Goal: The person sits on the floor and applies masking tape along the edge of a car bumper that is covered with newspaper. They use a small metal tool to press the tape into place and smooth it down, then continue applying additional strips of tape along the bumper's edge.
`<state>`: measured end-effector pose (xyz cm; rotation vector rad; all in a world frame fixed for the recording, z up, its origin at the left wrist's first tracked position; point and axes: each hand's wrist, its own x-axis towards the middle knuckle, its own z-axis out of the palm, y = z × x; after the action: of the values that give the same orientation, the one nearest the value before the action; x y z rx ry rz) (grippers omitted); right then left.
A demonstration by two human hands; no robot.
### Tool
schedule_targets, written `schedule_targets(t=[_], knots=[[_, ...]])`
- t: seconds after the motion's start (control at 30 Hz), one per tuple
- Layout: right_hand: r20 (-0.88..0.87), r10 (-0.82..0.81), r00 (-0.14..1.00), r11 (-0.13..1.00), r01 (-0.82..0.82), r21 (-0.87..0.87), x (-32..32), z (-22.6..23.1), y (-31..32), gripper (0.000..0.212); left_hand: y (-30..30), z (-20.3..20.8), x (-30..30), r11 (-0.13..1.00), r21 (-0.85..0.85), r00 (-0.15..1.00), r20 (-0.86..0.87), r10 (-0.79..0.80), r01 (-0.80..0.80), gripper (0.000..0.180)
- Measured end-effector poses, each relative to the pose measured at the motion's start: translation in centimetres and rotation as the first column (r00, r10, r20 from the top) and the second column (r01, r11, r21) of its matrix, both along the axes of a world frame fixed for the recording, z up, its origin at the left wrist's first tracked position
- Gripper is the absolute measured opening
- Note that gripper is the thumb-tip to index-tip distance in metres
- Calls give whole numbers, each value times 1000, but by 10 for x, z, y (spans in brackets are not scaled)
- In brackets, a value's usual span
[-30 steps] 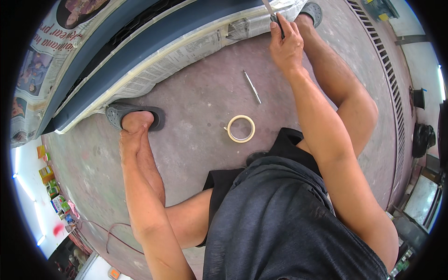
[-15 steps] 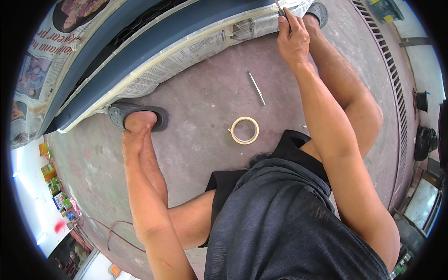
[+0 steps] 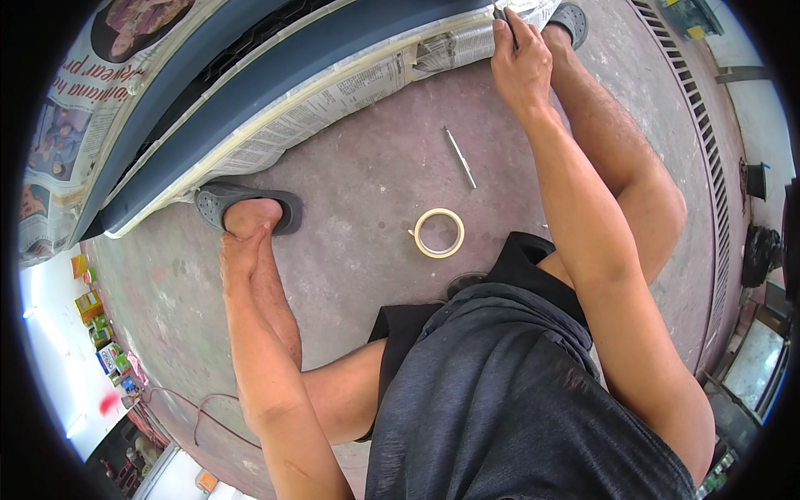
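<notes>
My right hand (image 3: 522,71) is closed round a slim dark-handled tool (image 3: 505,22) at the upper edge of the view; its working end is hardly visible. The tool sits at the right part of a blue-grey car bumper (image 3: 367,37), whose borders are covered with masking tape and newspaper (image 3: 333,104). Low on my left leg, just above the grey clog (image 3: 218,208), my left hand (image 3: 239,254) clasps my ankle. A roll of masking tape (image 3: 417,236) lies on the floor between my legs, and beyond it a slim silver pen-like tool (image 3: 460,158).
A slotted drain grate (image 3: 704,125) runs along the floor at the right. A thin red hose (image 3: 200,408) curves across the lower left, near boxes and cans (image 3: 90,307) by the wall. A black bag (image 3: 760,254) is at the far right.
My right hand has shifted slightly up and left along the bumper, with the tool still in it. The thin metal end seen above the fingers earlier shows less now. My left hand stays put.
</notes>
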<state>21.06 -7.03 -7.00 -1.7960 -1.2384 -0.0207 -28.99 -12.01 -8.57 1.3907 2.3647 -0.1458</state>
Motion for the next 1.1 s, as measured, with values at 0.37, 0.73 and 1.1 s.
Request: schedule_targets(t=[0.37,0.73,1.1], knots=[[24,58,998,998,-58,1,-11,38,-2,32,-1,1,1,1000,-20,1000,-22,5,-5,115],[-162,15,987,1000,-19,-18,-31,79,-15,36,-1,-5,-6,1000,-27,1000,-29,-3,2,116],[-100,34,994,999,-35,-11,-17,66,-2,36,0,0,-1,999,-43,999,-33,5,-6,115]])
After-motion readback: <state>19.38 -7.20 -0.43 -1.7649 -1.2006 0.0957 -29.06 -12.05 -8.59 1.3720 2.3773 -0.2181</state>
